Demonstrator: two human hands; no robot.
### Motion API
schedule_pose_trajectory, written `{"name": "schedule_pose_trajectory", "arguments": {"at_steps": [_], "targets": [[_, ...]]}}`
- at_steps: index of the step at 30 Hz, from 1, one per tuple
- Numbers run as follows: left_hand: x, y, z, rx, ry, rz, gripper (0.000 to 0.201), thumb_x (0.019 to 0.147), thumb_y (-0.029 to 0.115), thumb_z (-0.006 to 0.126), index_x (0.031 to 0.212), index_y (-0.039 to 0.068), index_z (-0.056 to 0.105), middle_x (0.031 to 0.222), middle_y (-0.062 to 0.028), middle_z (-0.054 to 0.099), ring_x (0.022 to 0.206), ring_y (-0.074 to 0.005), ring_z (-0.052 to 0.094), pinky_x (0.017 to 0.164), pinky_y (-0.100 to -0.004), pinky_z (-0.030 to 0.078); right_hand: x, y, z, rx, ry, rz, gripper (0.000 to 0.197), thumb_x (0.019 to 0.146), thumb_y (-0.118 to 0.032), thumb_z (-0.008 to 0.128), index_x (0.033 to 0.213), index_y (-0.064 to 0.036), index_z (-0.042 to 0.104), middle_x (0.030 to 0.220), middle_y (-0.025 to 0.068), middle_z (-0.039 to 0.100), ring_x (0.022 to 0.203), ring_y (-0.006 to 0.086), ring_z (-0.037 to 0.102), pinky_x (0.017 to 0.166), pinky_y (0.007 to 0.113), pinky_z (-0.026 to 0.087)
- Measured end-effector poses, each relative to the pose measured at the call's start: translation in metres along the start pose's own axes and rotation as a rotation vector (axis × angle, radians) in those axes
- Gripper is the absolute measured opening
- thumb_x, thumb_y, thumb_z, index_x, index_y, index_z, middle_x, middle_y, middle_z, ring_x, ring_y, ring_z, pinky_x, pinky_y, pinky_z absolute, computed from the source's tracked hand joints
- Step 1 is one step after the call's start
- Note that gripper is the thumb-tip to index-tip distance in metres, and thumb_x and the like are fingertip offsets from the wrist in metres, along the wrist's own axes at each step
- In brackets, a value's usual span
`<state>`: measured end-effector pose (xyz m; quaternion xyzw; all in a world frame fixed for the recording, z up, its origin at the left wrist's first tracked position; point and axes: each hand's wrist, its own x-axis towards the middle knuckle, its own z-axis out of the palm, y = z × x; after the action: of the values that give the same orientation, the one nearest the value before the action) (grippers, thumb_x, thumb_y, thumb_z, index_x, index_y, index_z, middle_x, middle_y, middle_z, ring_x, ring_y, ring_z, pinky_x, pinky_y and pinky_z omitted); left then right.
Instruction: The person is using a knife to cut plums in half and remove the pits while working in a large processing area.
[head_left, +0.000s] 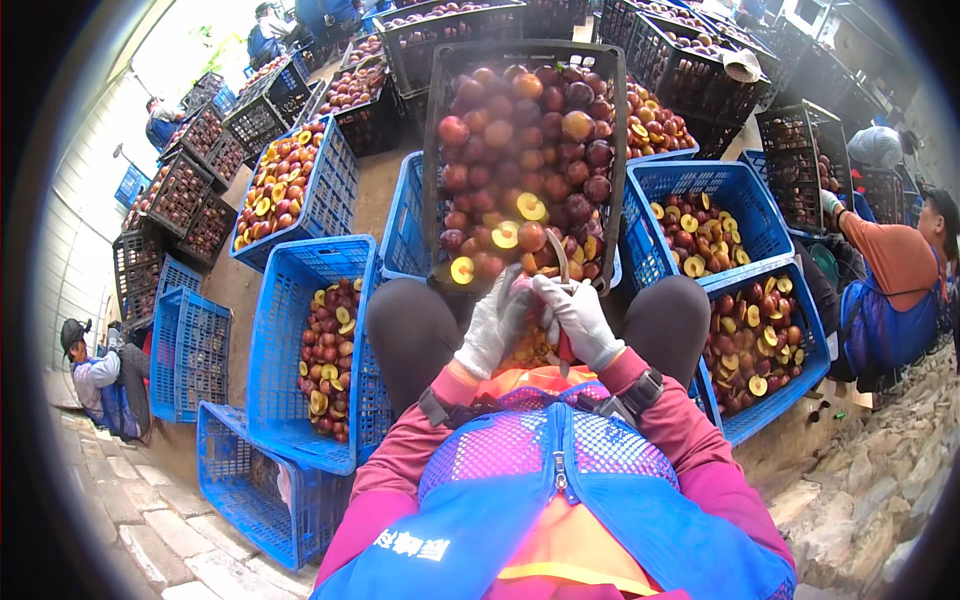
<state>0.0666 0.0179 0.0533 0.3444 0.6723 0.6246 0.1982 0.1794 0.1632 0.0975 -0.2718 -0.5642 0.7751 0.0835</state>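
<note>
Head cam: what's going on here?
A seated person in white gloves holds a reddish fruit in the left hand and works a curved knife at it with the right hand. A black crate of whole and halved plums sits right in front of the knees. Blue crates of halved fruit stand on both sides. Other people sit working at the left and right edges.

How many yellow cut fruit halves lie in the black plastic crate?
3 yellow cut fruit halves in the black plastic crate: one mid-crate, one below-left of it, one near the left corner. Others may be hidden.
</note>
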Motion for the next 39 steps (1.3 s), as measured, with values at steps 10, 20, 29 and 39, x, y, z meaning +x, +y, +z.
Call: {"name": "schedule_pose_trajectory", "arguments": {"at_steps": [10,20,29,39], "targets": [[0.016,0.028,-0.007,-0.483,-0.052,-0.530,0.038,0.118,0.039,0.050,0.128,0.007,0.069,0.098,-0.0037,0.073,0.070,-0.0096,0.065,0.058,-0.0266,0.050,0.024,0.032,0.020,-0.314,0.137,-0.421,0.032,0.095,-0.025,0.088,0.113,0.0006,0.080,0.094,0.0026,0.078,0.078,0.0098,0.069,0.075,0.029,0.058],[0.029,0.009,-0.032,-0.159,-0.329,0.203,0.021,0.100,0.017,0.073,0.119,0.009,0.069,0.099,-0.0022,0.071,0.090,-0.0169,0.068,0.079,-0.0348,0.058,0.045,0.016,0.027,-0.957,0.209,-0.996,0.038,0.082,-0.033,0.092,0.075,-0.0095,0.063,0.067,0.0080,0.062,0.057,0.0277,0.065,0.056,0.038,0.051],[0.010,-0.027,-0.037,-0.410,-0.508,-0.016,0.029,0.104,0.015,0.070,0.132,0.012,0.063,0.095,-0.0006,0.065,0.075,-0.0131,0.063,0.060,-0.0328,0.052,0.047,0.016,0.006,-0.685,-0.151,-0.671,0.032,0.094,-0.036,0.084,0.091,-0.0057,0.073,0.074,0.0067,0.070,0.060,0.0174,0.067,0.058,0.037,0.055],[0.038,-0.020,-0.076,-0.966,-0.085,-0.913,0.049,0.112,0.064,0.051,0.102,0.019,0.069,0.072,0.0040,0.061,0.052,-0.0138,0.053,0.048,-0.0284,0.046,0.119,-0.006,-0.022,-0.015,0.132,0.024,0.048,0.106,-0.057,0.070,0.102,-0.0097,0.074,0.073,0.0008,0.067,0.053,0.0107,0.061,0.047,0.026,0.051]]}}
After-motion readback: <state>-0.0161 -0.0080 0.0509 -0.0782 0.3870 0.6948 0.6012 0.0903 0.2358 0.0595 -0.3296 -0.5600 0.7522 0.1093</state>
